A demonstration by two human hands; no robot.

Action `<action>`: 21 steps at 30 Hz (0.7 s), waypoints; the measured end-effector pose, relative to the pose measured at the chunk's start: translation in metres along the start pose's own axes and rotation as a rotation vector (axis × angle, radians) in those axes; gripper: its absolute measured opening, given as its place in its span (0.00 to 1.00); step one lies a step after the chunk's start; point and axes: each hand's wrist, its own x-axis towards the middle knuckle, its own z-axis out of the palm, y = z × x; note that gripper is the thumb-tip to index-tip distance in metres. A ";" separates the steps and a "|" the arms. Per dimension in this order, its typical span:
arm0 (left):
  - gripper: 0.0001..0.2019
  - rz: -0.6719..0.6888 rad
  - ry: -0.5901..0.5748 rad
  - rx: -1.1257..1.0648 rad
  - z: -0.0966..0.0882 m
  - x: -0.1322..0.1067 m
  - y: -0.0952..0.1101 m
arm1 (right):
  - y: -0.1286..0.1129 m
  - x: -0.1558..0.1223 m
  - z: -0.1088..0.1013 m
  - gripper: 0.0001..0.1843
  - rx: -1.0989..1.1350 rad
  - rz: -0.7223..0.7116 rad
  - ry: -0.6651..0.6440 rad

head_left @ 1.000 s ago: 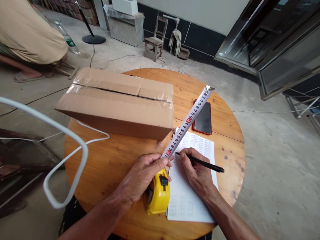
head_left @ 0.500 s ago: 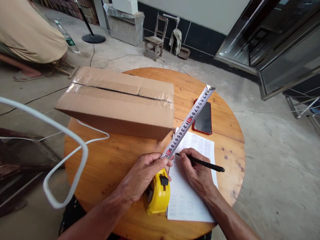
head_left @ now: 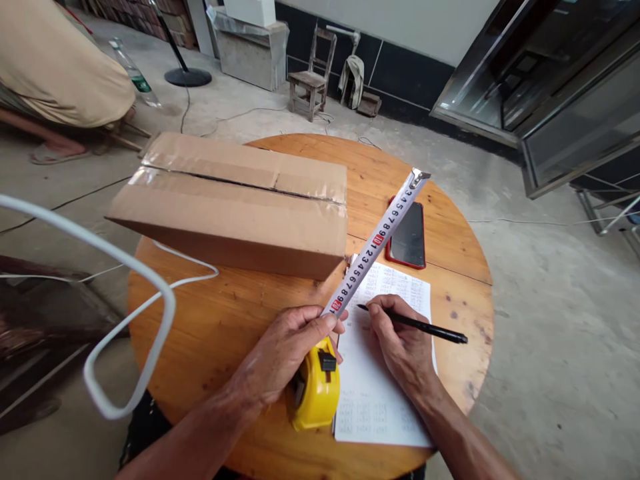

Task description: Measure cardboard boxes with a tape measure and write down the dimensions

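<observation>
My left hand (head_left: 295, 340) is closed on a yellow tape measure (head_left: 320, 393), its thumb pressing on the blade. The white blade (head_left: 371, 250) slants up and right, out past the 20 mark, with its metal hook at the far end. Between the fingers of my right hand (head_left: 403, 337) is a black pen (head_left: 425, 325), whose tip points left at the paper. Beneath that hand lies a white sheet (head_left: 370, 387) with rows of handwriting at its top and bottom. Left of the blade sits a taped cardboard box (head_left: 235, 200). A red-cased phone (head_left: 407, 233) lies right of the blade.
Everything rests on a round wooden table (head_left: 190, 333). A white bent bar (head_left: 170, 307) crosses the left side. Beyond are a small wooden chair (head_left: 310, 80), a plastic bottle (head_left: 135, 73), a stand base (head_left: 187, 77) and a seated person (head_left: 65, 67) at upper left.
My right hand and the pen have shifted a little to the right across the sheet, and fresh marks show left of the hand. My left hand and the tape measure stay put.
</observation>
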 end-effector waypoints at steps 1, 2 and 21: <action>0.12 0.002 -0.004 -0.002 0.000 0.000 0.000 | 0.000 0.000 0.000 0.07 -0.011 -0.009 0.001; 0.12 0.010 -0.008 -0.004 0.000 0.001 0.000 | -0.001 0.000 -0.001 0.07 -0.026 -0.021 0.002; 0.13 0.030 -0.005 0.007 0.000 -0.001 0.000 | -0.002 0.001 0.000 0.08 -0.111 -0.074 -0.022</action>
